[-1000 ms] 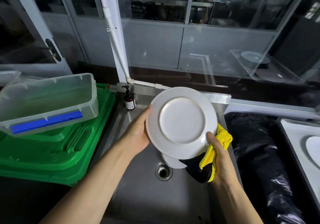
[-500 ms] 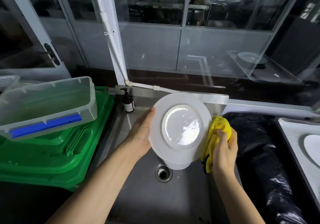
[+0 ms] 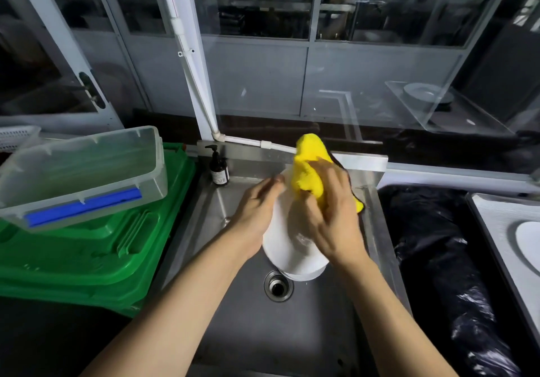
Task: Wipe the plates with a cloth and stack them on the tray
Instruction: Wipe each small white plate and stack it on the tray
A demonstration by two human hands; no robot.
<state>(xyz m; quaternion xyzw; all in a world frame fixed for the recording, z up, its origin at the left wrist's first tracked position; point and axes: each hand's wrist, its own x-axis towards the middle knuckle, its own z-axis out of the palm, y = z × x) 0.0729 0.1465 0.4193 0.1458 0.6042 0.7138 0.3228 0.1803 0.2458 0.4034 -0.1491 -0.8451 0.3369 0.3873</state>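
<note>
One fluffy cloth (image 3: 309, 172) on round glossy plate (image 3: 285, 249)

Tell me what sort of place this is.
Probably a commercial dishwashing area: a stainless steel sink, a pump soap bottle at its corner, a white plate being wiped with a yellow cloth.

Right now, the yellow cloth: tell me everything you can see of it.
The yellow cloth looks like fluffy microfibre, bright yellow with a dark backing or edge showing on its right side. It is bunched, not spread flat, its top poking up above the fingers. The right hand grips it and presses it against the white plate, which the left hand holds tilted over the sink. Blur hides finer detail.
</note>
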